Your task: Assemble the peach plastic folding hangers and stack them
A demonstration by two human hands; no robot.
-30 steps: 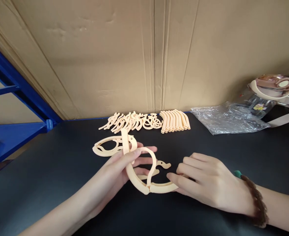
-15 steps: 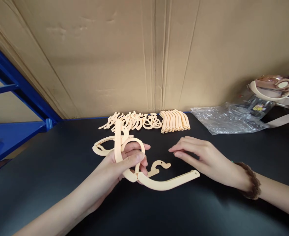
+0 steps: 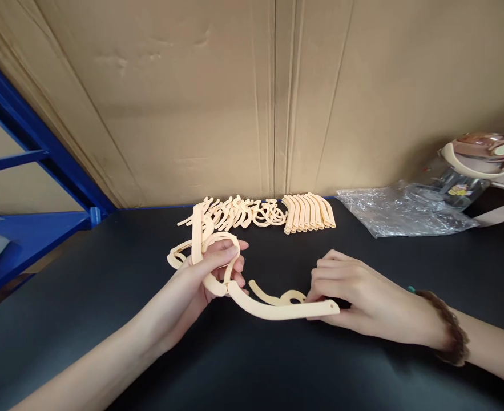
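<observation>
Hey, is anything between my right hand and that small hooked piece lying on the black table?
Nothing visible. The right hand has its fingertips at the looped end of the small hooked piece. The cream curved piece gripped by the left hand runs alongside, nearer you, not between them.

Black table [image 3: 106,331] with a loose hook piece [image 3: 265,295], rows of cream plastic parts [image 3: 307,212], clear bag [image 3: 399,214]

This looks like a small assembly workshop or packing room. Corrugated cardboard sheets [image 3: 277,97] line the wall behind a black counter [image 3: 106,285], blue steel racking [image 3: 33,228] stands alongside, and identical cream plastic parts [image 3: 260,214] lie in neat rows near crumpled plastic bags [image 3: 397,214].
</observation>
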